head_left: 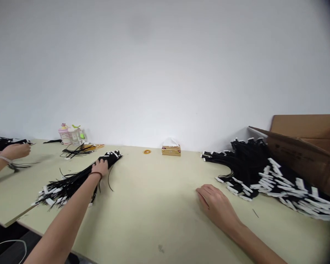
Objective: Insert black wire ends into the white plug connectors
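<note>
My left hand (100, 168) has its fingers closed over the upper part of a bundle of black cables (79, 178) with white connectors at its ends, lying on the table at the left. A few thin cable ends stick out beside my wrist. On the right, my right hand (214, 201) is low over the table, fingers curled together, with nothing visible in them; its palm side is hidden. Closest to it is a large pile of black cables (243, 161) with white connectors, spread along the table's right side.
A tilted open cardboard box (299, 154) stands behind the pile. Against the wall are a tissue box (171, 150), yellow rubber bands (147, 151) and drinking bottles (65, 135). Another person's hand (16, 151) works at far left near more cables. A gap (15, 222) separates two tabletops.
</note>
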`<state>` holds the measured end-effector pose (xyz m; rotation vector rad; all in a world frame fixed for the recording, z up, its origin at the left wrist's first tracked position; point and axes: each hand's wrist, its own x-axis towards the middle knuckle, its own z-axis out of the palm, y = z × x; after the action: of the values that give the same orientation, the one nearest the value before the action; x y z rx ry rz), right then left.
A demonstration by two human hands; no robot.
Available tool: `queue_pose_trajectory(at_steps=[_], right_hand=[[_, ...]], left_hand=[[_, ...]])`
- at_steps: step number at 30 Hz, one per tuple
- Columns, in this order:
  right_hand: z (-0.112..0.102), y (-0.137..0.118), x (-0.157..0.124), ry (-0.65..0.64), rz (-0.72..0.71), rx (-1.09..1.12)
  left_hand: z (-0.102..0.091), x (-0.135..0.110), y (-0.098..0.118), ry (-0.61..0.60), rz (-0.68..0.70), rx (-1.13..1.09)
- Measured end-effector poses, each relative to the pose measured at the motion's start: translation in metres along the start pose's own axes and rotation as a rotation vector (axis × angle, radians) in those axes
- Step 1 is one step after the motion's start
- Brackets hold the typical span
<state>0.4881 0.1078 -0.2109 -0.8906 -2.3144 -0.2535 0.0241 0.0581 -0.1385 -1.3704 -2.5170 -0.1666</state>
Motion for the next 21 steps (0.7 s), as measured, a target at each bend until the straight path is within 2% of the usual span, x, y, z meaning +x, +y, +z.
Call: queue_pose_trajectory(at_steps=[4, 7, 12, 16, 21], right_hand=[[-0.003, -0.001, -0.001, -0.042, 0.034, -0.005], [-0.003, -0.001, -0.001, -0.066, 0.060, -0.014], [-0.005, -0.001, -0.001, -0.073, 0.080, -0.014], [-0.009, -0.003, -0.001, -0.075, 0.084, -0.022], [-0.011, -0.003, -0.003, -0.095, 0.109, -0.030]], left_hand=[[0.006, 0.004, -0.031, -0.037, -0.100, -0.020], [0.004, 0.005, -0.041, -0.001, -0.158, -0.033], [-0.011, -0.005, -0.049, 0.014, -0.219, -0.025], [-0.031, -0.014, -0.043, 0.057, -0.214, -0.045], [-0.079, -0.024, -0.032, 0.270, -0.192, -0.111]])
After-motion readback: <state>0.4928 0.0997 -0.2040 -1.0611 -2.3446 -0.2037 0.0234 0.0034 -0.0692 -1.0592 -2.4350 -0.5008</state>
